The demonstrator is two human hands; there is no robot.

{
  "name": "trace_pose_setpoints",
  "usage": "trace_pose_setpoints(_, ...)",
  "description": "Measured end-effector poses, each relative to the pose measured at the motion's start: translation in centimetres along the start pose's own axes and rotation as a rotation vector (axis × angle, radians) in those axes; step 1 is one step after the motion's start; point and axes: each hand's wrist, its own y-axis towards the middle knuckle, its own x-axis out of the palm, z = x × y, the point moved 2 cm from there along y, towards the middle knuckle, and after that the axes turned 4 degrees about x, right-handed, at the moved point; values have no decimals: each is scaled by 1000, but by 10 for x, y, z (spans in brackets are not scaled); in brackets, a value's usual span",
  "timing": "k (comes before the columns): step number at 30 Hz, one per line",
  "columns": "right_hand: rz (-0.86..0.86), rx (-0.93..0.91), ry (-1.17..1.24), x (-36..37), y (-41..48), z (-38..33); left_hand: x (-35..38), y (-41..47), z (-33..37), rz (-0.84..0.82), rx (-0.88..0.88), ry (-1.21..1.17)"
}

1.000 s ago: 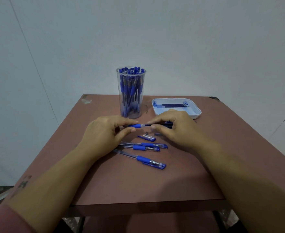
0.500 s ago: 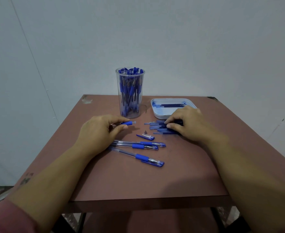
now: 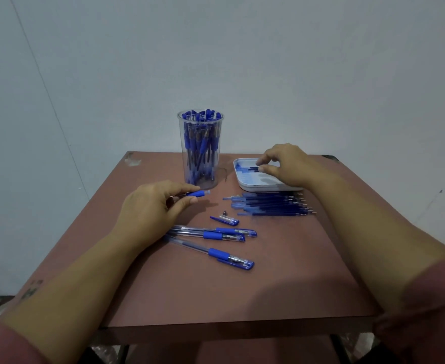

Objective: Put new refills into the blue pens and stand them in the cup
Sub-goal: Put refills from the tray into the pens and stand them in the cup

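My left hand (image 3: 153, 206) pinches an open pen barrel (image 3: 196, 193) with a blue grip, just in front of the clear cup (image 3: 201, 164) that stands full of blue pens. My right hand (image 3: 284, 164) hovers over the white tray (image 3: 245, 183), thumb and fingers closing on a dark blue refill (image 3: 252, 168) inside it. A row of several used refills (image 3: 271, 206) lies in front of the tray. A loose blue cap (image 3: 225, 220) and a small metal tip (image 3: 225, 212) lie mid-table. Three capped pens (image 3: 213, 236) lie below my left hand.
The brown table (image 3: 242, 290) ends at its front edge close to me. A pale wall stands right behind the cup and tray. A chipped patch (image 3: 133, 160) marks the far left corner.
My right hand left the old refill on the pile in front of the tray, then moved up and back into the tray. My left hand stayed put with the barrel.
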Motion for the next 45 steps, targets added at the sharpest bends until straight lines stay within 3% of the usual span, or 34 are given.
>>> trace_pose_setpoints(8, -149, 137, -44, 20, 33, 15, -2, 1, 1, 25, 25, 38)
trace_pose_setpoints(17, -198, 144, -73, 23, 38, 10, 0, 2, -2, 19, 65, 55)
trace_pose_setpoints(20, -132, 72, -31, 13, 29, -5, 0, 2, -3, 17, 64, 61)
trace_pose_setpoints(25, -22, -203, 20, -7, -12, -47, -1, 2, -1, 30, 68, 51)
trace_pose_setpoints(29, 152, -342, 23, -11, -47, -59, -2, 1, 3, 66, 62, 2)
trace_pose_setpoints(33, 290, -358, 132, 5, -63, -57, -2, 1, 6, 64, 58, -47)
trace_pose_setpoints(36, 242, -324, 255, 17, -68, -56, -3, 0, 7, 57, 48, -65)
trace_pose_setpoints(45, 214, -306, 306, 26, -71, -66, -1, 1, 5, 63, 47, -104)
